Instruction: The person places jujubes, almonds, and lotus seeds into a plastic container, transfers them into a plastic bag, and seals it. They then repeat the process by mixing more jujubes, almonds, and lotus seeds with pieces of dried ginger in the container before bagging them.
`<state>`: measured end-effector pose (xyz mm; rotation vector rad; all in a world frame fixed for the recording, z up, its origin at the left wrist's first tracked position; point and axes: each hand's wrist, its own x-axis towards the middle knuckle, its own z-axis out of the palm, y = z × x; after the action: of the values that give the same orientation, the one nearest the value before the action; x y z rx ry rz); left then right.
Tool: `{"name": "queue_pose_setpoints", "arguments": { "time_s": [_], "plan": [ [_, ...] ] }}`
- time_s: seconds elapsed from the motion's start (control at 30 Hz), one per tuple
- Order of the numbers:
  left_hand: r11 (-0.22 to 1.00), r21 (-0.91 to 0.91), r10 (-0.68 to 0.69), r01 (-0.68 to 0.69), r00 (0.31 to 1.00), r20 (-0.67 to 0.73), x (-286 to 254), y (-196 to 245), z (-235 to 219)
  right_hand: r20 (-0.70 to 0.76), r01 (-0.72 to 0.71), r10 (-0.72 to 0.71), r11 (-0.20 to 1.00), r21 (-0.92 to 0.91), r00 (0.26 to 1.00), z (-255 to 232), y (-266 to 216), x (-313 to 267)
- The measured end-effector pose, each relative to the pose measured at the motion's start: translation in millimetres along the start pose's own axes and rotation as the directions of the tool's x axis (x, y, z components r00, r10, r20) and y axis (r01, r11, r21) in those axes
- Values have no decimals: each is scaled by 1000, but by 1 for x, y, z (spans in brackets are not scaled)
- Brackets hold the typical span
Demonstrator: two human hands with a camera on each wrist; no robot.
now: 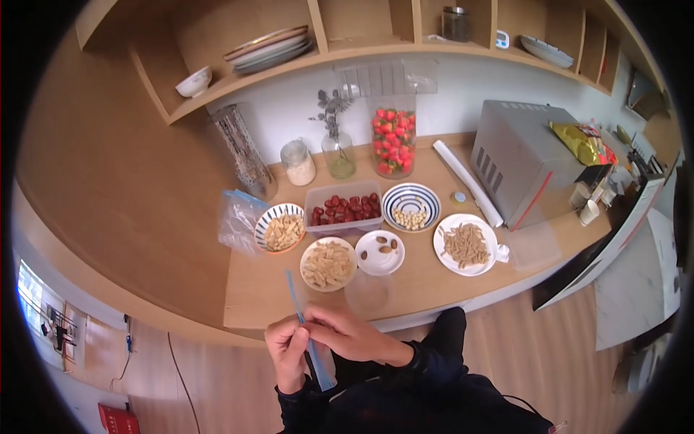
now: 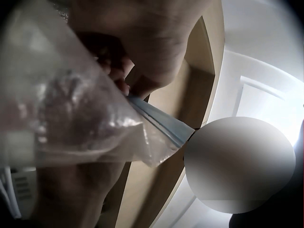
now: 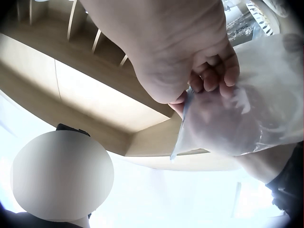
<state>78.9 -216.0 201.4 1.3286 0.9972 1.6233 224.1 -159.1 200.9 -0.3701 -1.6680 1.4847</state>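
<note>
Both hands meet in front of the counter's near edge, at a clear zip bag point(image 2: 80, 109) with a light blue zip strip point(image 1: 324, 367). My left hand point(image 1: 288, 351) pinches the strip, its thumb near the other hand's fingers. From the other side, my right hand point(image 1: 350, 334) grips the same strip with curled fingers. In the right wrist view the clear film point(image 3: 280, 99) spreads out below the fingers. Nearest on the counter are a bowl of pale cut pieces point(image 1: 329, 265) and a small white plate with several brown nuts point(image 1: 380, 253).
Behind stand a tub of red dates point(image 1: 343, 210), a striped bowl of pale nuts point(image 1: 411, 207), an orange-rimmed bowl point(image 1: 280, 228), another clear bag point(image 1: 238, 220) and a plate of brown strips point(image 1: 465, 245). A tall strawberry container point(image 1: 394, 141) and a grey microwave point(image 1: 517, 159) line the back.
</note>
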Motion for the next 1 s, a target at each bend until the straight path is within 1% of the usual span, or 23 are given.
{"name": "queue_pose_setpoints", "arguments": {
  "time_s": [0.03,0.1,0.2,0.27,0.3,0.37,0.5,0.6,0.67,0.7,0.8,0.87,0.9,0.97,1.0],
  "plan": [
    [1000,9,5,-5,1000,1,-1,3,-3,1,13,-13,1000,-21,1000,2,-2,1],
    [998,51,-26,28,999,-37,-5,5,-9,11,48,-47,997,-56,999,7,-6,4],
    [996,73,-36,42,996,-84,-8,8,-14,10,71,-71,979,-189,997,15,-6,5],
    [996,80,-19,26,995,-94,-8,11,-15,10,61,-60,974,-216,998,17,-7,5],
    [997,69,-39,46,994,-105,-9,12,-15,8,53,-53,972,-231,999,18,-8,5],
    [996,41,-79,85,989,-125,-11,12,-16,55,74,-62,966,-248,997,16,-12,7],
    [997,43,-61,67,990,-129,-11,9,-17,110,71,-48,973,-218,993,10,-17,9],
    [997,0,-81,81,990,-111,-10,9,-19,124,70,-44,975,-210,991,8,-20,12],
    [992,-64,-116,109,988,-102,-8,11,-19,117,63,-44,985,-159,992,9,-20,14],
    [991,-67,-120,113,986,-114,-9,11,-20,113,60,-45,989,-133,993,9,-20,15],
    [988,-82,-139,128,978,-153,-12,11,-24,128,23,1,982,-189,992,10,-22,18],
    [985,-103,-158,140,968,-195,-14,13,-24,122,62,-36,975,-212,992,12,-14,20],
    [987,-96,-147,130,969,-199,-15,13,-26,121,83,-56,971,-223,991,14,-11,21],
    [991,-84,-122,107,971,-206,-19,8,-32,156,71,-31,963,-258,987,13,-11,23],
    [996,-25,-86,83,966,-242,-21,4,-35,173,66,-17,959,-277,985,12,-11,24]
  ]
}}
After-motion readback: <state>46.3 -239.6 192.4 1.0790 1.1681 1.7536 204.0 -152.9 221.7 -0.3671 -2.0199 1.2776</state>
